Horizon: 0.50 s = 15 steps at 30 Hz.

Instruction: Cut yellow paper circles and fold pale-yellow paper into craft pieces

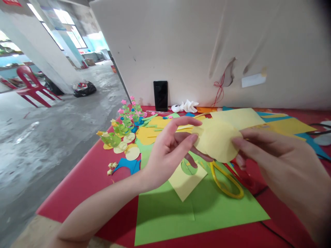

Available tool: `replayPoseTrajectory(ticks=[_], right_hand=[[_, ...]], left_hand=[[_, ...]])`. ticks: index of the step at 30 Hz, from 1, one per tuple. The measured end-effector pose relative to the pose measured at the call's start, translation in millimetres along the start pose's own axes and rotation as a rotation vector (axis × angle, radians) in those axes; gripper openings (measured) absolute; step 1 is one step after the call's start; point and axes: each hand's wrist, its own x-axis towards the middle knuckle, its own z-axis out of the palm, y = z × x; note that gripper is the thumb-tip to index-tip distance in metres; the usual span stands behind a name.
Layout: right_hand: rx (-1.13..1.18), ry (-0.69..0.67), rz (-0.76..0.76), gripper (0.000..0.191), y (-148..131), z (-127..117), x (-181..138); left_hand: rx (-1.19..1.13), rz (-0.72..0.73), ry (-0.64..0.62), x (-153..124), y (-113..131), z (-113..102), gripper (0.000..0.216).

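The red bench (90, 179) carries a green sheet (181, 213). Above that sheet, the left hand (168, 151) and right hand (271, 155) each pinch an edge of a pale yellow paper circle (217, 141), probably to keep it flat. Yellow scissors (227, 181) lie on the sheet's right part, within reach.

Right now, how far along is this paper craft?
Done: several green paper trees stand finished; the scissors lie idle. In hand: left hand and right hand pinch a cut yellow circle. Left: yellow sheets and the green sheet look uncut.
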Motion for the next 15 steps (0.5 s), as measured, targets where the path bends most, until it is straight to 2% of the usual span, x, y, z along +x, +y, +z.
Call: replayPoseTrajectory(ticks=[3, 6, 11, 15], right_hand=[[0.005, 0.032, -0.031, 0.014, 0.5, 0.7, -0.5], [0.001, 0.038, -0.056, 0.009, 0.4, 2.3, -0.9], [-0.021, 0.022, -0.079, 0.008, -1.6, 4.0, -2.7], [0.002, 0.023, -0.074, 0.005, -1.8, 2.4, -3.7]], left_hand=[[0.022, 0.006, 0.014, -0.2, -1.5, -0.4, 0.013], [0.028, 0.016, 0.044, 0.3, -1.7, -0.3, 0.016], [0.175, 0.014, 0.131, 1.2, 1.5, -0.4, 0.015], [0.152, 0.008, 0.146, 0.8, 3.0, -0.2, 0.01]])
